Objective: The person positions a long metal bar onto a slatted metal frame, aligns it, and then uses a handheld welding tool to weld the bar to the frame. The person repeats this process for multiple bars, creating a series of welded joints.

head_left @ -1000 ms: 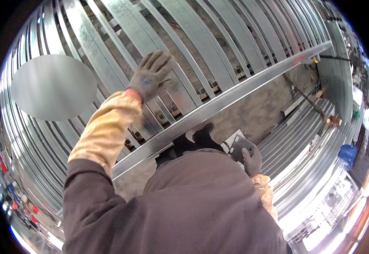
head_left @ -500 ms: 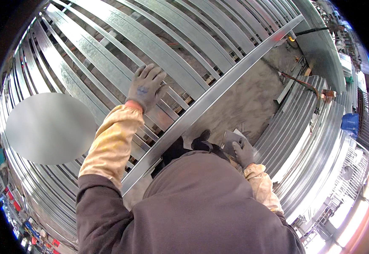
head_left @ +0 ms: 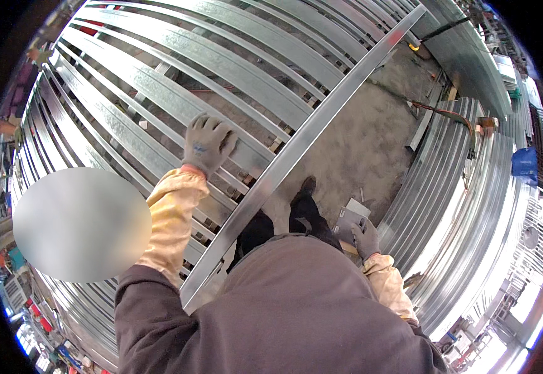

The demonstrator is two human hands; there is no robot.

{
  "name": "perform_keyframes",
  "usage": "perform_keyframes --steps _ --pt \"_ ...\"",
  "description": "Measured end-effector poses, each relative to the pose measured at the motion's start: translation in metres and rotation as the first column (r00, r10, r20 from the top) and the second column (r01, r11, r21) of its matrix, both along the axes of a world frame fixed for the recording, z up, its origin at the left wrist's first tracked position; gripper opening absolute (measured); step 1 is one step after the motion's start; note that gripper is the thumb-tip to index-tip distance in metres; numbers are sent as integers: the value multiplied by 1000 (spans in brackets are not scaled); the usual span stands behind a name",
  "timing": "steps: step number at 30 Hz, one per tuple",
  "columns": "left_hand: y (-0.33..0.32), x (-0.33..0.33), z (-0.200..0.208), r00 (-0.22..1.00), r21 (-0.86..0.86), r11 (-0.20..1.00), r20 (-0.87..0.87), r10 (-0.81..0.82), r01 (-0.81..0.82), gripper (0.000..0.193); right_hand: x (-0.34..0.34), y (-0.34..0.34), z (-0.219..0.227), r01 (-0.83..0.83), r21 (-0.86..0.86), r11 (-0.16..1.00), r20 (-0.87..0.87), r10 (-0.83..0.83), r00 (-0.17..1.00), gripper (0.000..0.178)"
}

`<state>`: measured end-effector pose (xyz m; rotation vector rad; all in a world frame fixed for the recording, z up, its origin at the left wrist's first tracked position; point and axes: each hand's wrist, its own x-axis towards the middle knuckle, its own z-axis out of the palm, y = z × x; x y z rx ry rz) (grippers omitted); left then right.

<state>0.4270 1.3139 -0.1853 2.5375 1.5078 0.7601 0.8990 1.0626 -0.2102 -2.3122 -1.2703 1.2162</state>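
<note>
My left hand, in a grey work glove, lies over a shiny metal slat of the large frame. Its fingers are bent but apart, with the thumb out to the side, and I see nothing held in it. Low on the right, my gloved right hand grips flat grey metal plates with the thumb on top. A lighter plate edge shows behind them; how many there are I cannot tell. The long metal rail crosses the slat ends between my two hands.
Long metal channels are stacked on the right, with a strap over them. A blue object sits beyond the stack. My legs stand on the concrete floor. A blurred oval hides part of the left side.
The view has shifted, showing more of my legs and the plates. My left hand has moved slightly nearer, still over the slats. My right hand keeps hold of the plates.
</note>
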Motion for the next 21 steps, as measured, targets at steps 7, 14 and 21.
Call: perform_keyframes --steps 7,14,21 --pt "56 73 -16 950 -186 982 -303 -76 19 27 83 74 -59 -148 91 985 100 139 985 44" --pt "60 76 -3 920 -252 965 -390 -37 -68 28 142 148 -36 11 163 987 -98 5 995 38" --pt "136 162 15 979 -90 996 -206 1 -20 35 213 149 -92 45 40 998 -28 -44 999 45"
